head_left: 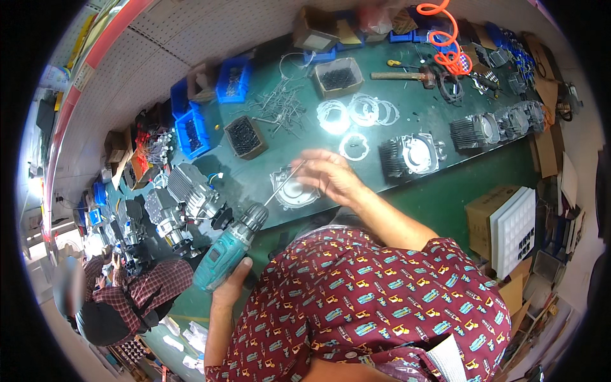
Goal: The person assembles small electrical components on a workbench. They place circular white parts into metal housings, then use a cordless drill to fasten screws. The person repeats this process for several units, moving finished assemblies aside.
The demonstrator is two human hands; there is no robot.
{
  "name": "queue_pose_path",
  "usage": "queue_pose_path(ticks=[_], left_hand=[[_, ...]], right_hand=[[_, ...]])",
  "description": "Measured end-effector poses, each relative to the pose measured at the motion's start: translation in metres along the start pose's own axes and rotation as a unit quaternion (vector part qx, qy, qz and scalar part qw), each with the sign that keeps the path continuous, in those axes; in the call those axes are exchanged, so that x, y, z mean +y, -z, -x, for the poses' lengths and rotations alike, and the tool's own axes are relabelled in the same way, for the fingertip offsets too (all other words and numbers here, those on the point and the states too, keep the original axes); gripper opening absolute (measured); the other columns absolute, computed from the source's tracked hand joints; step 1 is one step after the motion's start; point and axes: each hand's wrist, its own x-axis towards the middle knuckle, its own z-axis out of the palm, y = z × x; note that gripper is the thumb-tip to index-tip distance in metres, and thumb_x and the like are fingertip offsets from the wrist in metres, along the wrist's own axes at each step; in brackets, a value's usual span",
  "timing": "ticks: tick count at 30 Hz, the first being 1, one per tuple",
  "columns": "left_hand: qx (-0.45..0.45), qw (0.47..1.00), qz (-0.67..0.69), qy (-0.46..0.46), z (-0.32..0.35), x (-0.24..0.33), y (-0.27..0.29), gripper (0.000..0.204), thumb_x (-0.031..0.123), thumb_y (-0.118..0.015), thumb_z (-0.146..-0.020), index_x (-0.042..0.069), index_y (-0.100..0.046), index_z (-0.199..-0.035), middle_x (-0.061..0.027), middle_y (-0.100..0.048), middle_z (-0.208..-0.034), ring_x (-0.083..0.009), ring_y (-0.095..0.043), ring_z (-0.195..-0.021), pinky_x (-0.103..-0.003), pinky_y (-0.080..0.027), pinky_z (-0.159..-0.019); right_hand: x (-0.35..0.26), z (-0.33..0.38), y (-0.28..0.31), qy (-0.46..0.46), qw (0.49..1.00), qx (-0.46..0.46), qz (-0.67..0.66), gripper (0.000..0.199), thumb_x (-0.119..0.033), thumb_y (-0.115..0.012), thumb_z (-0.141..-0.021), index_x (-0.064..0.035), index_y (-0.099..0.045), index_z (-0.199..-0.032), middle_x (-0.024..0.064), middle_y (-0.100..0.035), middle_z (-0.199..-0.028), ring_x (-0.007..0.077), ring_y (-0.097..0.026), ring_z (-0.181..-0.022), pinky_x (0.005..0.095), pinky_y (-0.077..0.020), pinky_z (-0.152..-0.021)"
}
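My left hand (237, 280) is wrapped round the grip of a teal cordless drill (219, 258). A long thin driver bit (284, 183) runs up and to the right from its dark chuck (254, 217). At the bit's far end is my right hand (332, 178), its fingers bent together and slightly blurred. Whatever small piece they may pinch there cannot be made out. Below the right fingers and the bit, a silver cast-metal housing (298, 196) lies on the green bench (245, 175), partly hidden by them.
Finned motor housings (197, 191) stand at the left, with more (414, 155) along the right. Ring gaskets (364, 109), loose rods (280, 105), a box of screws (245, 137), blue bins (192, 134) and a hammer (407, 76) lie beyond. An orange coiled hose (445, 41) hangs down. Another person (127, 296) works at lower left.
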Motion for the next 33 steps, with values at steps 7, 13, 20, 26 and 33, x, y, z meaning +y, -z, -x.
queue_pose_path(ticks=[7,13,20,26,33], left_hand=[[-0.009,1.0,0.007,0.002,-0.002,0.0,0.002,0.041,0.011,-0.074,-0.087,0.004,-0.065,-0.127,-0.0063,-0.07,-0.115,-0.0164,-0.064,-0.101,-0.032,-0.051,-0.09],[-0.02,1.0,-0.003,0.011,-0.002,0.003,0.011,0.039,0.01,-0.075,-0.086,0.005,-0.067,-0.124,-0.0046,-0.07,-0.112,-0.0157,-0.064,-0.1,-0.032,-0.051,-0.089],[-0.011,0.999,-0.04,0.013,-0.006,0.009,0.025,0.031,0.011,-0.082,-0.083,0.006,-0.07,-0.111,-0.0034,-0.07,-0.103,-0.0156,-0.065,-0.091,-0.033,-0.053,-0.082],[0.018,0.966,-0.244,-0.083,-0.007,-0.035,0.033,0.028,0.022,-0.084,-0.08,0.008,-0.071,-0.101,-0.0071,-0.072,-0.093,-0.0245,-0.069,-0.081,-0.039,-0.053,-0.072],[0.031,0.988,-0.11,-0.105,-0.018,-0.027,0.003,0.023,0.02,-0.077,-0.085,0.007,-0.069,-0.102,-0.0078,-0.067,-0.092,-0.0239,-0.063,-0.083,-0.039,-0.051,-0.078]], right_hand=[[0.004,-0.001,0.012,0.01,1.0,-0.004,-0.001,0.021,-0.002,-0.062,-0.099,0.0048,-0.062,-0.118,0.018,-0.07,-0.107,0.0239,-0.073,-0.095,0.033,-0.0649,-0.085],[-0.011,0.004,0.005,0.039,0.971,0.035,0.233,0.024,-0.005,-0.067,-0.095,0.0085,-0.067,-0.115,0.016,-0.074,-0.099,0.0193,-0.074,-0.086,0.0283,-0.0624,-0.076],[-0.035,0.002,0.011,-0.012,0.918,-0.095,0.384,0.022,-0.005,-0.068,-0.093,0.0071,-0.069,-0.111,0.0142,-0.075,-0.095,0.0159,-0.074,-0.082,0.0269,-0.0602,-0.072],[-0.034,-0.006,-0.005,-0.058,0.962,-0.038,0.263,0.034,-0.006,-0.067,-0.095,0.0085,-0.062,-0.125,0.0168,-0.072,-0.103,0.0199,-0.073,-0.088,0.0291,-0.0627,-0.076],[-0.009,-0.018,0.001,0.197,0.795,0.077,0.568,0.056,-0.015,-0.074,-0.083,0.003,-0.059,-0.134,0.0152,-0.073,-0.11,0.0226,-0.071,-0.089,0.0351,-0.0582,-0.08]])
